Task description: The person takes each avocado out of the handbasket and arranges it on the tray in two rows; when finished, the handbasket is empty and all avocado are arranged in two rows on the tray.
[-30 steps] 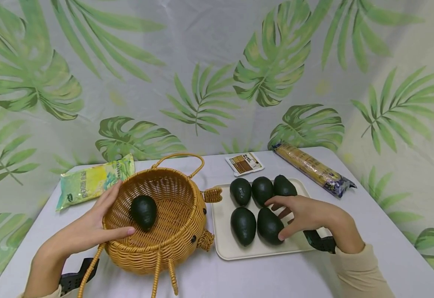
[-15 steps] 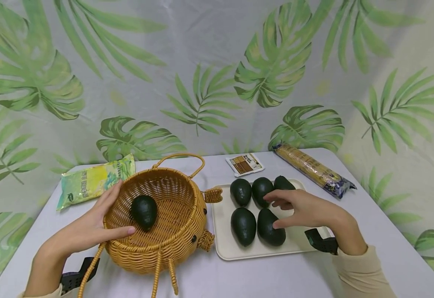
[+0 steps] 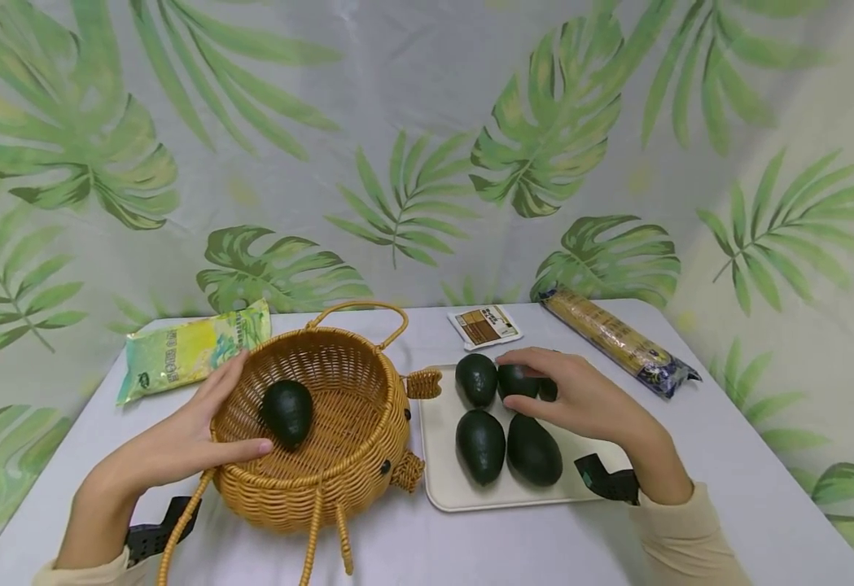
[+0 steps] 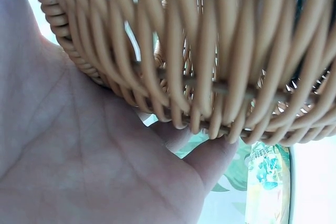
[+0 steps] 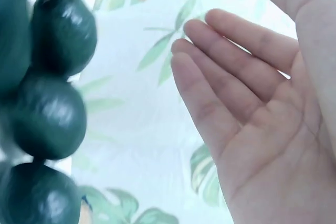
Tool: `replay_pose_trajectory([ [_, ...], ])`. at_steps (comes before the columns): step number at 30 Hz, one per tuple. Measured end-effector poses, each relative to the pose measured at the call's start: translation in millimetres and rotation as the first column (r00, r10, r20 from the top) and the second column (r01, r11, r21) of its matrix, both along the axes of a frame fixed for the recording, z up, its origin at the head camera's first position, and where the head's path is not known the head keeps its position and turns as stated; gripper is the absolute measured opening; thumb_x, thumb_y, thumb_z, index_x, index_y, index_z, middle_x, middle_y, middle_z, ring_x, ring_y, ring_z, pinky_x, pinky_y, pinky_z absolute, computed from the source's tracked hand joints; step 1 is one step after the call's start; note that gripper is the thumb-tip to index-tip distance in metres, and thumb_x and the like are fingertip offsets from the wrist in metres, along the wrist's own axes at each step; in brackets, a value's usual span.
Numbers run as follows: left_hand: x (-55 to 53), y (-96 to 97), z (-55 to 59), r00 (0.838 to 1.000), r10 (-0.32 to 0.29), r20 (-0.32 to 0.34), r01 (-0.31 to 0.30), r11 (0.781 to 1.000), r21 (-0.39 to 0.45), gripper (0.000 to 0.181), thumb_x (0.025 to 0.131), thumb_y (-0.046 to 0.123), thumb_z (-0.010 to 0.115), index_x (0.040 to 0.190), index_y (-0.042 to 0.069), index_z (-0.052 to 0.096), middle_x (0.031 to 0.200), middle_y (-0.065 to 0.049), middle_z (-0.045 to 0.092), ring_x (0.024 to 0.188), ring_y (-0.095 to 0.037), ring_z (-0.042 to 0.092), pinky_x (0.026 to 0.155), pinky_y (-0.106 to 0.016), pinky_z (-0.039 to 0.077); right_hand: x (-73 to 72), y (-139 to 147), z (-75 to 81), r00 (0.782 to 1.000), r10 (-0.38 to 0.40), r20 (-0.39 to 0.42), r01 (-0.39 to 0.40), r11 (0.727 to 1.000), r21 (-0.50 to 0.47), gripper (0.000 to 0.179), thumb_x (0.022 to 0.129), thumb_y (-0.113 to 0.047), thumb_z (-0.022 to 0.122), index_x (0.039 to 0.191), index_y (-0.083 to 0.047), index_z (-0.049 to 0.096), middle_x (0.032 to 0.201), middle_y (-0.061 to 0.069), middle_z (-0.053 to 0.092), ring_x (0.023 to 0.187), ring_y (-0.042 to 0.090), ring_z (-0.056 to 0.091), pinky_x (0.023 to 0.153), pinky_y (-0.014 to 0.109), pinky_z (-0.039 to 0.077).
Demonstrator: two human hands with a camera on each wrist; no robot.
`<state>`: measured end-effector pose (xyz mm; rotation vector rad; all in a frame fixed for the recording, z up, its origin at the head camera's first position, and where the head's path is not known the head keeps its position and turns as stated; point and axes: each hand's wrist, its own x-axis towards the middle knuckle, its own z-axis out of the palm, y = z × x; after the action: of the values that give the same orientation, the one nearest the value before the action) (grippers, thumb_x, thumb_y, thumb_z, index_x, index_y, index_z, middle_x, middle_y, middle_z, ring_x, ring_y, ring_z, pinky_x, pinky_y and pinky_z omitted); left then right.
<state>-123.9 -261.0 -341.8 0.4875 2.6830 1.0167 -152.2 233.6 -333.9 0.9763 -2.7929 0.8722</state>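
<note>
A round wicker basket (image 3: 390, 382) with animal-like eyes and ears stands left of centre, with one dark green avocado (image 3: 287, 413) inside. My left hand (image 3: 166, 448) holds the basket's left side, thumb over the rim and fingers along the outside; the left wrist view shows its palm (image 4: 105, 150) beside the weave. Over the back row on a cream tray (image 3: 437, 494), my right hand (image 3: 580, 395) hovers with thumb and fingers apart. Beneath it are a middle avocado (image 3: 518, 387) and a mostly hidden one (image 3: 548, 389). The right wrist view shows nothing within its fingers (image 5: 205, 98).
Other avocados on the tray are a back left avocado (image 3: 476, 379), a front left avocado (image 3: 480, 446) and a front right avocado (image 3: 534, 450). Behind lie a green-yellow packet (image 3: 195, 350), a small brown-white packet (image 3: 487, 325) and a long noodle-like pack (image 3: 613, 338).
My right hand has lifted off the front right avocado and moved back and left over the back row. The left hand and basket stay put; the head view has shifted slightly.
</note>
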Motion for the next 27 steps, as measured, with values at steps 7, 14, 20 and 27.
replay_pose_trajectory([
  [7,1.0,1.4,1.4,1.0,-0.003,0.009,0.002,1.0,0.023,0.119,0.09,0.043,0.078,0.165,0.029,-0.014,0.171,-0.022,-0.013,0.152,-0.06,0.001,0.104,-0.084,0.022,-4.2,-17,11.8,0.996,0.024,-0.085,-0.025,1.0,-0.012,0.053,0.094,-0.027,0.078,0.143,-0.019,0.06,0.137,0.0,0.065,0.114,0.018,0.068,0.093,0.041,0.057],
  [14,3.2,-1.2,1.6,1.0,0.007,0.015,-0.008,1.0,0.027,0.118,0.091,0.044,0.077,0.164,0.031,-0.015,0.171,-0.02,-0.013,0.152,-0.059,0.001,0.104,-0.083,0.023,-8.4,-39,31.3,0.99,0.079,-0.113,-0.079,0.997,-0.003,0.056,0.095,-0.027,0.077,0.147,-0.015,0.057,0.142,0.003,0.063,0.124,0.023,0.065,0.102,0.044,0.054],
  [20,3.0,-1.6,0.1,1.0,0.011,0.011,-0.011,1.0,0.027,0.118,0.091,0.043,0.077,0.165,0.031,-0.014,0.171,-0.02,-0.013,0.152,-0.058,0.0,0.105,-0.084,0.022,-11.2,-57,41.4,0.986,0.111,-0.121,-0.11,0.994,0.015,0.057,0.096,-0.029,0.075,0.148,-0.012,0.056,0.146,0.003,0.06,0.122,0.02,0.065,0.101,0.044,0.054],
  [27,2.8,-0.9,0.9,1.0,0.009,0.011,-0.009,1.0,0.026,0.118,0.09,0.045,0.077,0.165,0.03,-0.014,0.171,-0.02,-0.013,0.152,-0.058,0.0,0.105,-0.084,0.022,-17.7,-77,49.0,0.982,0.136,-0.13,-0.133,0.991,0.032,0.059,0.097,-0.031,0.074,0.149,-0.01,0.055,0.15,0.004,0.057,0.133,0.022,0.058,0.108,0.046,0.049],
])
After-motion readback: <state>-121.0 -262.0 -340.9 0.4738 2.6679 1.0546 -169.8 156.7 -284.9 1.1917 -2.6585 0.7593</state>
